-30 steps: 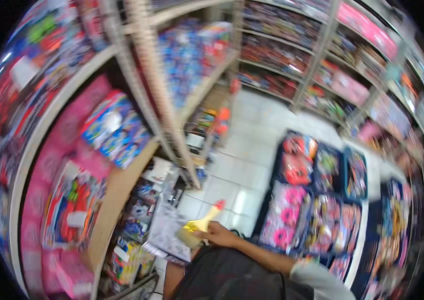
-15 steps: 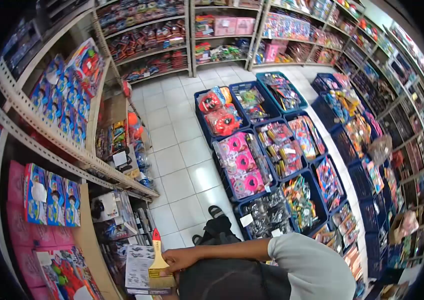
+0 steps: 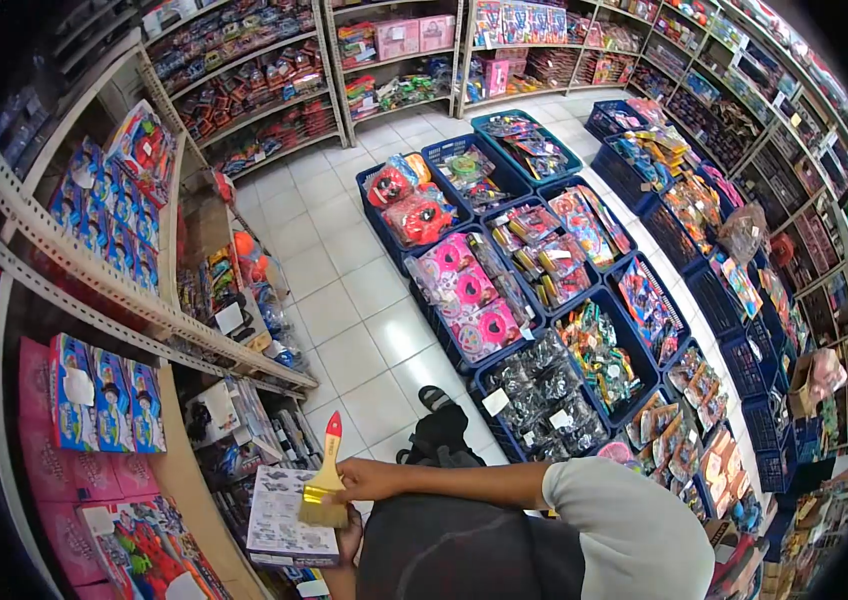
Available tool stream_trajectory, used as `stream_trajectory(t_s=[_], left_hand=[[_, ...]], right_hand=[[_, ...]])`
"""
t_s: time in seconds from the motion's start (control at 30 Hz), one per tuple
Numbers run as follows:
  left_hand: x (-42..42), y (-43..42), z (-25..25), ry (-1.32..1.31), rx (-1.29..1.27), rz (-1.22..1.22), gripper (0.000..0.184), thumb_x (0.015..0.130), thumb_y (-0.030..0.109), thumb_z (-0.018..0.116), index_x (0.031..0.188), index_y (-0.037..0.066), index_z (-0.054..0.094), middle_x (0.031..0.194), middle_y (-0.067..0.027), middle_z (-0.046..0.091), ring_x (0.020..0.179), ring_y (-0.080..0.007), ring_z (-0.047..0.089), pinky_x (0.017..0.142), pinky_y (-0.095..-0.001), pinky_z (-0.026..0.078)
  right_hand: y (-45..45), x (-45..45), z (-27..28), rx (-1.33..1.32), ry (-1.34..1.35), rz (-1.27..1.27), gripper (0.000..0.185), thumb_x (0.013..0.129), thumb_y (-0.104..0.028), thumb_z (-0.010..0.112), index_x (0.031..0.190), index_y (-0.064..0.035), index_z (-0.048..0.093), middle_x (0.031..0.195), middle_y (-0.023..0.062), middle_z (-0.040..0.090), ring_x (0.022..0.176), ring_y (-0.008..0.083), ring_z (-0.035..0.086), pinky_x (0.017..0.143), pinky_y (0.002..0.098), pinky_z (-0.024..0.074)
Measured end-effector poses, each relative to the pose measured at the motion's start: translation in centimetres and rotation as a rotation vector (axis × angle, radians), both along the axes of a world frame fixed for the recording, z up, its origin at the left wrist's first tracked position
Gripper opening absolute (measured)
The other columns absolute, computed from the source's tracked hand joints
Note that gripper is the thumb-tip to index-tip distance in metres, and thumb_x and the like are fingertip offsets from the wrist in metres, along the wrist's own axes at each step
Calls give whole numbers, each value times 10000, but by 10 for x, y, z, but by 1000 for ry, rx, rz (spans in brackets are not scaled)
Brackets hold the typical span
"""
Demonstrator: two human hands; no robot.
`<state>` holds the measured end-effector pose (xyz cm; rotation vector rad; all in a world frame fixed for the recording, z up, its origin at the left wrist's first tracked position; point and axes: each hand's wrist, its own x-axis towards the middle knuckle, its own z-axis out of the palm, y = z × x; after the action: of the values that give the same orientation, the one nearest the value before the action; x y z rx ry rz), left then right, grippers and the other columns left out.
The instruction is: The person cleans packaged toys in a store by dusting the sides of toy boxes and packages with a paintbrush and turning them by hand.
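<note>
A flat paint brush (image 3: 323, 482) with a red-tipped wooden handle is gripped by my right hand (image 3: 366, 479). Its pale bristles lie over the right part of a white printed box (image 3: 284, 520), and whether they touch it I cannot tell. Holding that box from its right edge is my left hand (image 3: 349, 537), partly hidden behind the brush and my body. The box is tilted up towards me, in front of the left shelf.
Toy boxes (image 3: 109, 395) fill the left shelf, whose metal edge (image 3: 134, 310) juts out. Blue crates (image 3: 534, 400) of packaged toys line the floor on my right. A tiled aisle (image 3: 374, 330) runs ahead to stocked shelves (image 3: 254, 90).
The brush has shifted up and right with my right hand, and its bristles sit higher over the box. More of the box and my left hand shows. The camera view has turned slightly.
</note>
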<state>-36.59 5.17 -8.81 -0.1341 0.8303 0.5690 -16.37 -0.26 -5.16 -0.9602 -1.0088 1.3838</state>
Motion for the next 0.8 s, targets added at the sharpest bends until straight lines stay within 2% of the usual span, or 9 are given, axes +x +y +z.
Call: stream_trajectory(t_s=[0.1, 0.2, 0.33, 0.4, 0.47, 0.5, 0.57, 0.7, 0.8], left_hand=[[-15, 11, -18, -531, -218, 16, 425, 988, 318, 410, 1314, 56, 481, 1298, -100, 562, 1166, -260, 548, 1004, -438, 439], [14, 6, 22, -195, 71, -63, 430, 993, 319, 404, 1328, 58, 472, 1286, -111, 560, 1133, -262, 553, 998, -423, 435], [24, -1, 34, -576, -281, 96, 383, 964, 302, 463, 1206, 20, 554, 1120, -119, 627, 1024, -258, 583, 920, -406, 474], [31, -7, 55, -327, -46, 40, 381, 959, 321, 463, 1194, 37, 559, 1089, -114, 629, 997, -244, 594, 885, -400, 492], [32, -9, 55, -293, 65, 60, 378, 957, 321, 466, 1193, 40, 557, 1086, -111, 627, 994, -244, 594, 883, -399, 492], [32, -11, 55, -255, 165, 45, 375, 955, 321, 469, 1192, 44, 555, 1083, -109, 625, 991, -243, 594, 881, -398, 491], [32, -15, 55, -162, 359, 19, 369, 950, 321, 475, 1189, 51, 551, 1078, -104, 621, 985, -242, 593, 877, -397, 490], [34, -20, 51, 77, 674, -77, 358, 940, 322, 486, 1183, 64, 543, 1067, -94, 613, 974, -239, 592, 868, -394, 488], [36, -23, 44, 273, 861, -206, 351, 933, 322, 494, 1179, 75, 537, 1059, -86, 607, 966, -237, 592, 862, -391, 487]], right_hand=[[-6, 21, 55, -15, -76, 47, 431, 893, -383, 700, 956, 41, 659, 757, 18, 614, 703, 53, 512, 584, 261, 426], [1, 18, 38, -183, -241, 394, 432, 891, -373, 703, 1008, 40, 657, 845, 55, 658, 811, 56, 542, 674, 266, 457], [6, 10, 39, -65, 13, 71, 434, 899, -353, 697, 1083, 34, 631, 911, 41, 669, 828, 63, 564, 701, 258, 472], [2, 14, 66, 3, 52, 144, 451, 928, -280, 672, 1229, 37, 556, 1040, 35, 658, 924, 88, 582, 783, 257, 485], [1, 25, 99, -252, -248, 411, 448, 929, -257, 673, 1245, 37, 552, 1090, 59, 657, 1000, 105, 580, 850, 272, 485], [-3, 21, 95, -169, -49, 384, 447, 926, -286, 675, 1218, 39, 579, 1093, 61, 659, 997, 105, 579, 849, 269, 483], [2, 24, 92, -226, -150, 382, 453, 920, -320, 678, 1195, 33, 601, 1098, 57, 658, 978, 101, 584, 838, 255, 482], [3, 15, 48, -244, -63, 198, 405, 911, -323, 691, 1145, 3, 631, 870, -25, 652, 714, 23, 516, 613, 219, 434], [-6, 13, 72, -165, -29, 328, 406, 923, -340, 673, 1171, -23, 617, 868, -8, 655, 719, 27, 557, 562, 196, 425]])
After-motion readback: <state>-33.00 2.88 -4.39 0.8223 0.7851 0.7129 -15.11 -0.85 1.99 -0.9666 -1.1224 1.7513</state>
